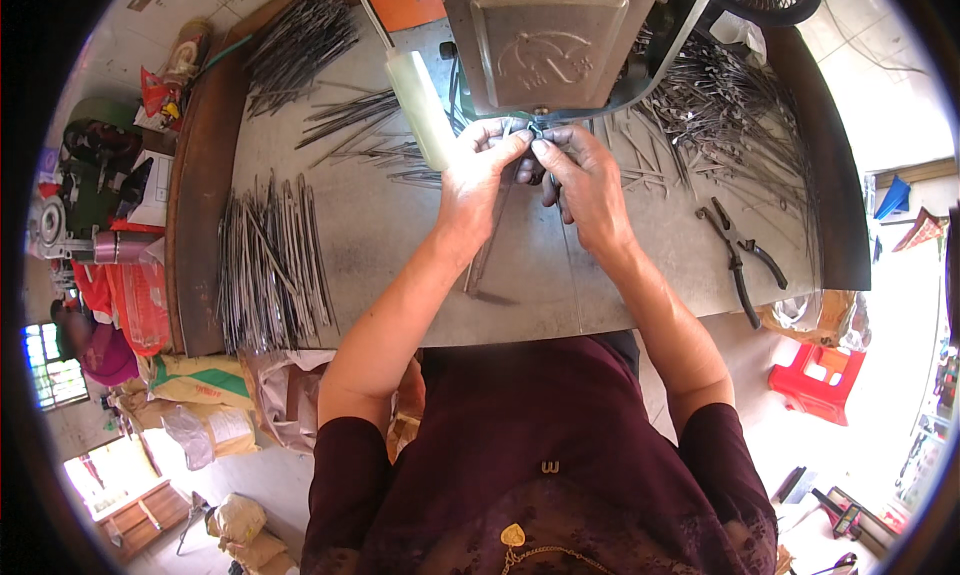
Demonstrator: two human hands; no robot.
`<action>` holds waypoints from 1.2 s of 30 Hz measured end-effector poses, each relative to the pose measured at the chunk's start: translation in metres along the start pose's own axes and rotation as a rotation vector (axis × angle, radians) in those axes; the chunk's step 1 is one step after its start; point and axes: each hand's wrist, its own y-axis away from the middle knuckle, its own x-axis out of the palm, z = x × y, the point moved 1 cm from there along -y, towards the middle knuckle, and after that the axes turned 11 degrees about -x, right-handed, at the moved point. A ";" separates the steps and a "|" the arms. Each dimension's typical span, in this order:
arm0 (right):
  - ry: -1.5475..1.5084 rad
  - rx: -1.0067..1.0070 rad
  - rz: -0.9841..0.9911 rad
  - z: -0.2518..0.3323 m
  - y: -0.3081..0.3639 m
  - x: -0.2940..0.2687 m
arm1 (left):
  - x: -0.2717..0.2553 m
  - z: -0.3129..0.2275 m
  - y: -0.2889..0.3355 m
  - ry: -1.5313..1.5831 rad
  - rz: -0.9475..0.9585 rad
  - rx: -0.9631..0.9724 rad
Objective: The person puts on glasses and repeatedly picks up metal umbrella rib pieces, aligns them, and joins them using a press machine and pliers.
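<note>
Workpiece: a small metal piece [535,130] is sitting between the two hands at the upper centre of the frame, just below the machine head [548,45]; its exact shape is not showing clearly.
Left grip: the left hand [472,165] is pinching, thumb and finger nearly together, on the left side of the small metal piece.
Right grip: the right hand [588,180] is pinching the same piece from the right, thumb bent over it, the other fingers curling below.
Trailing rod: a thin metal rod [486,250] is slanting down from beside the left hand toward the centre of the frame; whether the hand is holding it cannot be told.
Lamp-like cylinder: a pale cylinder [418,110] is standing out in front of the machine, near the left hand.
Rod stock, left: a bundle of metal rods [270,270] is lying at the left of the table [390,275]; a darker bundle [305,45] is lying at the upper left.
Rod stock, right: a tangled pile of thin rods [725,115] is spreading across the upper right.
Hand tool: pliers [740,255] are lying at the right of the table, handles pointing down the frame.
Floor, right: a red stool [815,380] is standing beyond the table.
</note>
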 end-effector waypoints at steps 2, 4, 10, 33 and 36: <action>-0.020 0.007 0.000 -0.003 -0.001 0.000 | -0.001 0.004 -0.002 0.086 0.029 -0.017; -0.040 0.015 -0.002 -0.003 -0.002 -0.001 | 0.000 0.003 -0.001 0.075 0.016 -0.019; -0.101 0.015 0.011 -0.002 -0.003 -0.002 | 0.000 0.001 -0.002 0.058 0.017 -0.005; -0.309 0.049 0.021 -0.007 -0.001 0.003 | 0.003 0.004 -0.001 0.169 0.000 -0.060; -0.242 0.035 0.033 -0.009 -0.002 0.001 | 0.003 0.005 0.001 0.106 -0.042 -0.045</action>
